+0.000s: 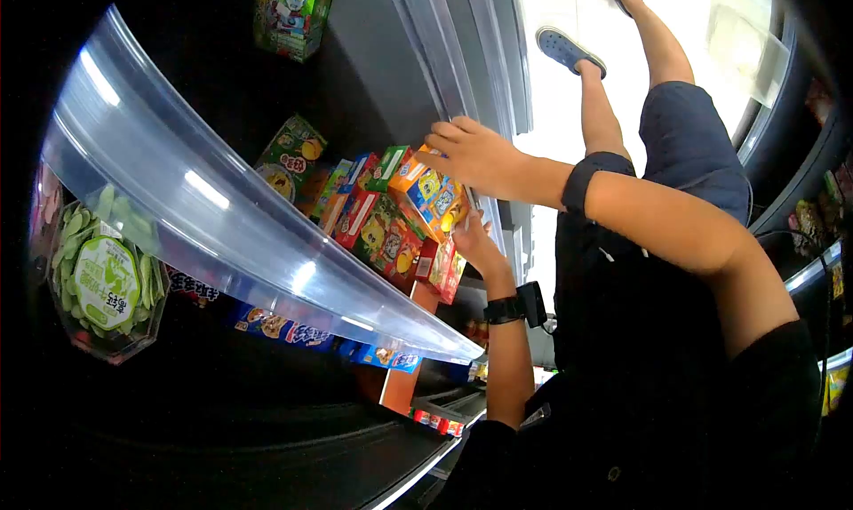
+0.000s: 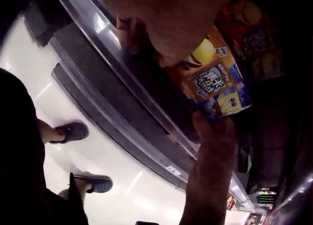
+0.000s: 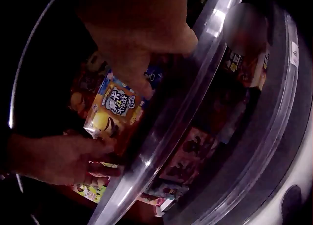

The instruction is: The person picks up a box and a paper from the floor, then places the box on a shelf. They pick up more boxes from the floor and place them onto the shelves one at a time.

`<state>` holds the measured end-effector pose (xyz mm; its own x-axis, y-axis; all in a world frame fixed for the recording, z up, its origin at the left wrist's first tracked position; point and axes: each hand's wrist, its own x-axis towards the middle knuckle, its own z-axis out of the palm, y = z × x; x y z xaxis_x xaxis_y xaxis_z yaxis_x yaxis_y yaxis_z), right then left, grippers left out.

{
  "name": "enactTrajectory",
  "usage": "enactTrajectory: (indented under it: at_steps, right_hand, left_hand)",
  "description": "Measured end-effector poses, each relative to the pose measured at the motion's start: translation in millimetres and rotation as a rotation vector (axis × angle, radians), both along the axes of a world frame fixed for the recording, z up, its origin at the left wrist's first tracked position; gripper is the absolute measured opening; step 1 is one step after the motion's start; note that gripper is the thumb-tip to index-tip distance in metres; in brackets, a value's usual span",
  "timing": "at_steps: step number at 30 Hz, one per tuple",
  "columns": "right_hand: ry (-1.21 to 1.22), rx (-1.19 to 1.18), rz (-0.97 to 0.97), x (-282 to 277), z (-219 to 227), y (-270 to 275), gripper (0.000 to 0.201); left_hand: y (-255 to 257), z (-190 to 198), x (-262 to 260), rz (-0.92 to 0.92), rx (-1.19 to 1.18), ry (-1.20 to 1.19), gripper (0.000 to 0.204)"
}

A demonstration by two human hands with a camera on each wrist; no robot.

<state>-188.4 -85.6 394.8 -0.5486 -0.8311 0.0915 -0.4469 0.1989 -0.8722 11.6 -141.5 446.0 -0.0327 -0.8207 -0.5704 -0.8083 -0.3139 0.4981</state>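
An orange-and-blue cartoon box [image 1: 430, 190] with a yellow sponge character and a round yellow face tilts behind the clear shelf lip. My right hand [image 1: 487, 161] reaches from above in the head view and holds the blue-edged end. In the left wrist view its thumb [image 2: 198, 121] lies at that end. At the end with the round yellow face, my left hand [image 1: 480, 248] grips the box. Some of its fingers are hidden behind the box in the head view. In the right wrist view, both hands stand at opposite ends of the box [image 3: 119, 101].
Red and green cartoon boxes [image 1: 384, 235] crowd beside the held one. A curved clear shelf lip [image 1: 209, 186] sweeps across the front. Blue snack packs [image 1: 289, 328] and a clear tub of green-wrapped sweets [image 1: 108, 283] sit beyond it. A green box [image 1: 291, 17] stands further along the shelf.
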Motion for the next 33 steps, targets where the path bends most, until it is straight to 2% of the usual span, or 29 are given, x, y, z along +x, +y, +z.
enactTrajectory:
  at_steps: [6,12,15,18,21,24,25,28,31,33]
  right_hand:
    - [-0.023,0.040,0.012,0.5,5.0,-5.3,0.042]
    - [0.021,0.039,-0.057,2.1,4.7,-4.5,0.035]
    - [0.053,0.040,-0.076,0.9,6.2,-3.7,0.032]
    - [0.068,0.039,-0.071,1.2,5.8,-3.1,0.034]
    - [0.056,0.015,-0.114,-4.9,11.3,1.2,0.038]
    - [0.046,-0.009,-0.153,-9.7,14.0,3.8,0.043]
    - [0.041,-0.018,-0.160,-10.2,14.5,3.5,0.044]
    - [-0.113,-0.048,-0.023,-11.6,15.2,-0.2,0.060]
    - [-0.108,-0.028,0.042,-8.4,12.3,-7.9,0.059]
    - [-0.081,-0.009,0.063,-8.0,11.8,-9.9,0.056]
  left_hand:
    - [2.7,0.9,-2.6,-0.073,-0.036,-0.054,0.032]
    - [4.2,-13.5,24.3,-0.207,-0.117,-0.165,0.030]
    - [3.5,-16.7,27.6,-0.164,-0.082,-0.064,0.031]
    - [4.7,-14.1,24.9,-0.151,-0.085,-0.125,0.031]
    - [8.8,-8.9,18.1,-0.296,-0.119,-0.215,0.038]
    - [21.2,-7.7,10.7,-0.091,-0.044,0.009,0.059]
    - [23.9,-7.2,7.5,-0.075,-0.062,0.003,0.055]
    - [25.6,-7.1,4.0,-0.001,-0.129,0.042,0.045]
    - [19.8,-6.7,7.0,-0.044,-0.107,0.072,0.047]
    - [22.8,0.0,-5.7,-0.008,-0.129,0.092,0.050]
